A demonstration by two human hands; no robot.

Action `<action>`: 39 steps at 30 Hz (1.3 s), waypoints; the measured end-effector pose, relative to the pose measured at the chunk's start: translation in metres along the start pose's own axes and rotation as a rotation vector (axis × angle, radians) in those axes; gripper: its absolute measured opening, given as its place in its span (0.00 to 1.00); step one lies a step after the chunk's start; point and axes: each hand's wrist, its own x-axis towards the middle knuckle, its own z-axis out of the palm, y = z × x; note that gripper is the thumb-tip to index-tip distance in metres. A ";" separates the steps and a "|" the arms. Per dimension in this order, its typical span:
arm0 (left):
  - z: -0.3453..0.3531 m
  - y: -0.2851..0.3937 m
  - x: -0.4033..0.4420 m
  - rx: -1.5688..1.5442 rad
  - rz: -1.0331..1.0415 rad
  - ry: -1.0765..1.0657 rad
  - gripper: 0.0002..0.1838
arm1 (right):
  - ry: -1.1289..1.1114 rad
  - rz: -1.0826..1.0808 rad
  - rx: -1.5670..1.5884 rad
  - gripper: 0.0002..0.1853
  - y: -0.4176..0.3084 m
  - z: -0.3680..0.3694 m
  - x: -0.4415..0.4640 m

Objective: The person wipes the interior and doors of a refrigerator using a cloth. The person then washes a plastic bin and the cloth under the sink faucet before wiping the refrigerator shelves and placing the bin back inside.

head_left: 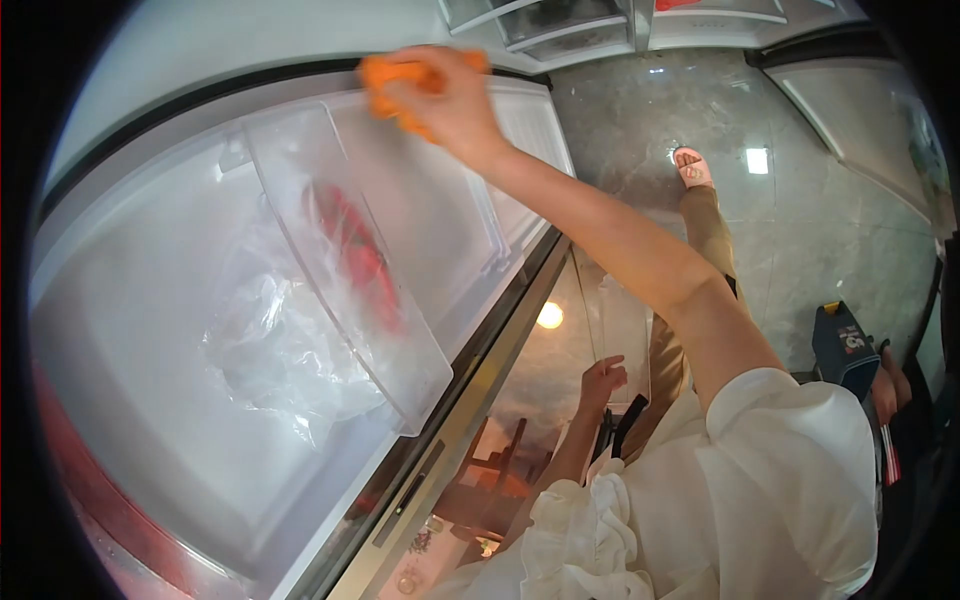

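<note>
My right hand (455,100) is closed around a bunched orange cloth (400,95), slightly blurred. It presses the cloth near the dark rubber seal (300,80) along the edge of a white refrigerator interior (130,260). Below that hand is a clear plastic bin (420,380), with a red packet (360,255) showing through it. A crumpled clear plastic bag (290,350) lies beside the bin. My left hand (603,378) hangs low near my body, beside a glossy reflecting panel. Its fingers are loosely bent and apart, with nothing visible in them.
Door shelves (570,35) stand at the top, another pale panel (850,110) at the upper right. My foot in a pink slipper (692,168) rests on grey tiled floor (800,250). A dark printed box (845,345) is at the right, beside partly seen skin.
</note>
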 end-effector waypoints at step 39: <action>0.052 0.047 0.000 -0.059 0.109 0.025 0.17 | -0.311 -0.164 -0.473 0.18 0.029 -0.022 0.001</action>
